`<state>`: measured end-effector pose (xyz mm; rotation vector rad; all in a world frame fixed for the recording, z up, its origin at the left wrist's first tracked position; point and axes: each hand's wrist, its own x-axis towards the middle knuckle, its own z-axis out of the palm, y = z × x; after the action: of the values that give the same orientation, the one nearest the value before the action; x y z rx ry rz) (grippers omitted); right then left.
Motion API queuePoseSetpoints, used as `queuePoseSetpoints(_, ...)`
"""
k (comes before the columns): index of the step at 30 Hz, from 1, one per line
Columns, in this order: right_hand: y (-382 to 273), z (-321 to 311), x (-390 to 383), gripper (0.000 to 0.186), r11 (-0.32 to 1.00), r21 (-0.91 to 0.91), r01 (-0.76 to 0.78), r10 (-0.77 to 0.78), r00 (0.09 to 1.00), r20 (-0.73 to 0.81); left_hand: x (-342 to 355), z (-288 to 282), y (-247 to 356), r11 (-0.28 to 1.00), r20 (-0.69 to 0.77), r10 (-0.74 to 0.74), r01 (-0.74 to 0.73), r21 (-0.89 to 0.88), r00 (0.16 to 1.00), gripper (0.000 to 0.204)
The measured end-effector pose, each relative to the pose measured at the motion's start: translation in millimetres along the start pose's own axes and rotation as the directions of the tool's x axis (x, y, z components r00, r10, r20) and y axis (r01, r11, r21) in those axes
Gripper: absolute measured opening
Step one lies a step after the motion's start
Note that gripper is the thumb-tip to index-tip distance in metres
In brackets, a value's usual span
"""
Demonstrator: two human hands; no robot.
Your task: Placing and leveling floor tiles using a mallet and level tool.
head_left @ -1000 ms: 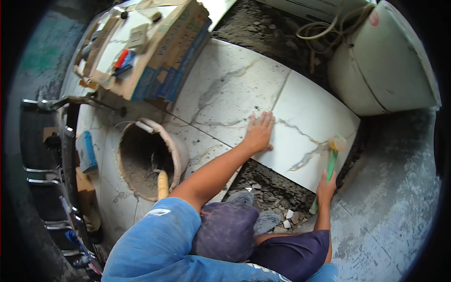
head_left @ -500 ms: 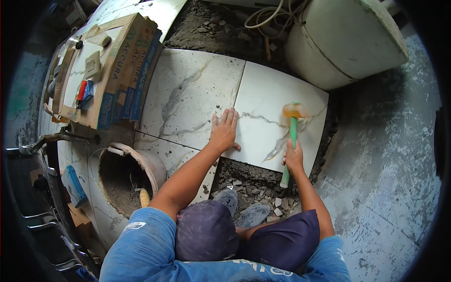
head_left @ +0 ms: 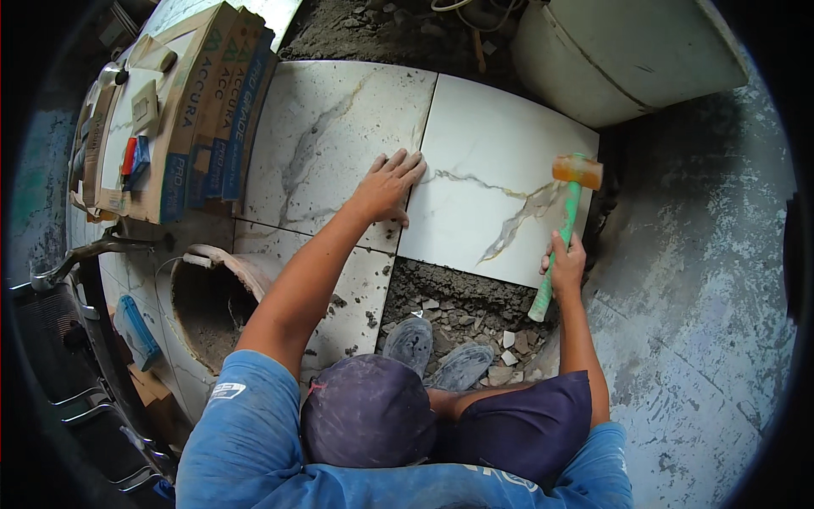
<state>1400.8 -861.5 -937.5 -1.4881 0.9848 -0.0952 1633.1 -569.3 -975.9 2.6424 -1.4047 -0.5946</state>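
My right hand (head_left: 565,261) is wrapped round the green handle of a mallet (head_left: 577,172) with an orange head. That head is over the right edge of a white, grey-veined floor tile (head_left: 483,136); whether it touches the surface I cannot tell. Fingers stretched out, my left hand (head_left: 388,188) rests across the seam between this tile and the neighbouring marbled tile (head_left: 335,110). Crumbs of mortar dot the neighbouring tile. Below the white tile's near edge lies a bed of dark mortar (head_left: 466,293) with broken rubble in it.
Tile boxes (head_left: 199,110) stand at the left, with small tools on top. A bucket (head_left: 225,288) lies tipped near my left arm. A large pale drum (head_left: 627,55) is at the far right. Metal chairs (head_left: 93,373) line the left edge; worn concrete floor (head_left: 678,339) spreads rightward.
The mallet has moved right, from over the tile's inner part to its right edge. My left hand has shifted left onto the seam. The view has tilted slightly.
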Motion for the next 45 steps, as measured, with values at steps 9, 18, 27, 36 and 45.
queuePoseSetpoints(9, -11, 0, 17, 0.033, 1.000, -0.003, -0.031, 0.031, 0.996, -0.078, 64, -15, -8, 1.000, -0.020, 0.009, -0.010, -0.025, 1.000, 0.125)
queuePoseSetpoints(18, 9, 34, 46, 0.039, 0.971, 0.099, -0.218, 0.223, 0.974, -0.035, 113, -38, 24, 0.988, 0.047, -0.155, 0.153, 0.031, 0.987, 0.143)
queuePoseSetpoints(27, 0, 33, 47, 0.037, 0.981, 0.138, -0.140, 0.155, 0.982, -0.106, 117, -44, 31, 0.983, 0.096, -0.179, 0.174, 0.061, 0.979, 0.146)
queuePoseSetpoints(36, -8, 13, 55, 0.030, 0.987, 0.041, -0.154, 0.159, 0.973, -0.167, 116, -44, 33, 0.979, 0.102, -0.195, 0.188, 0.073, 0.976, 0.146)
queuePoseSetpoints(45, 2, -17, 52, 0.037, 0.968, -0.210, -0.139, 0.095, 0.974, -0.204, 116, -49, 35, 0.974, 0.091, -0.217, 0.209, 0.092, 0.972, 0.145)
